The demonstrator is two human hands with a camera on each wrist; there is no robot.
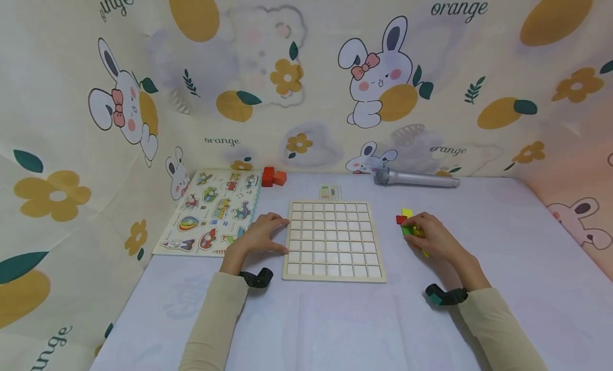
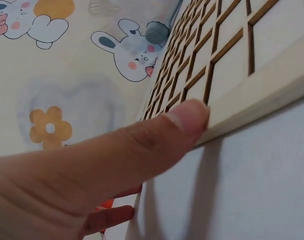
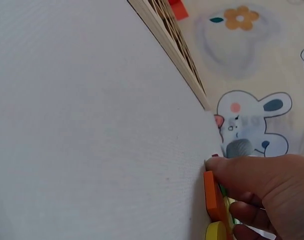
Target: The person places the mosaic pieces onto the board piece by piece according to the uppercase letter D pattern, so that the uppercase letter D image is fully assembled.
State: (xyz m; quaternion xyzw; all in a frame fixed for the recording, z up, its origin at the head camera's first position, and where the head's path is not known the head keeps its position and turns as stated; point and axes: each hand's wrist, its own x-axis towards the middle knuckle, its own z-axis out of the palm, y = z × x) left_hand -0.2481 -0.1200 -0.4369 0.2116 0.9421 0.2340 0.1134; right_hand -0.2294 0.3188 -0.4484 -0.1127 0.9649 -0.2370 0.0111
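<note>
A square pale wooden grid board lies flat at the middle of the table. My left hand steadies its left side, thumb and forefinger spread along the edge. In the left wrist view the thumb presses on the board's frame. To the right of the board, my right hand grips at a small cluster of coloured blocks, with a green block at the fingertips. A red block and a yellow block show beyond them. The right wrist view shows an orange block beside the thumb.
A picture puzzle board lies behind the left hand. Red-orange blocks stand near the back wall. A small printed grid card lies behind the board, and a grey microphone lies at the back right.
</note>
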